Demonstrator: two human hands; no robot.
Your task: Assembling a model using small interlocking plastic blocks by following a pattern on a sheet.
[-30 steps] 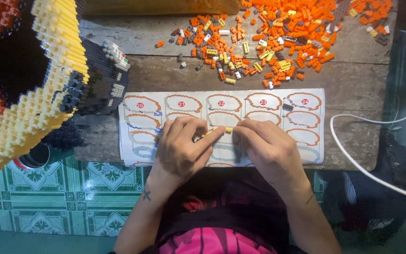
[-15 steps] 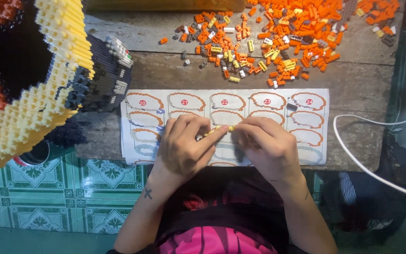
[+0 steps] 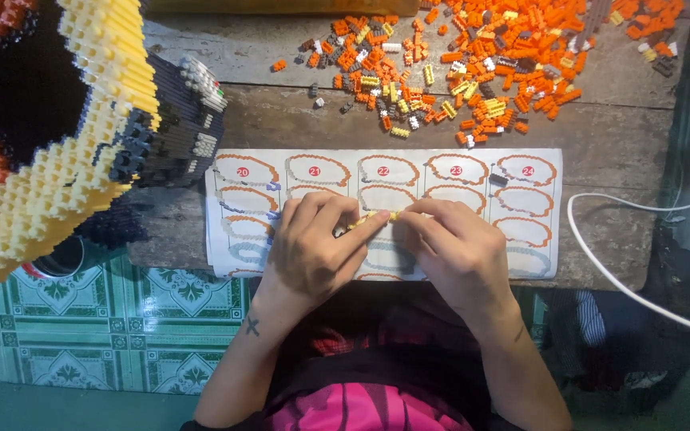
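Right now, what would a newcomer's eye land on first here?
Probably the big yellow, black and orange brick model filling the upper left. Next, the heap of small orange bricks spread along the table's far edge. At centre, the left hand and right hand pinch a short yellow brick strip together over the instruction sheet.

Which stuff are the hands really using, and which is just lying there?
In use:
left hand
right hand
yellow brick strip
instruction sheet
brick pile

Lying about:
white cable
big brick model
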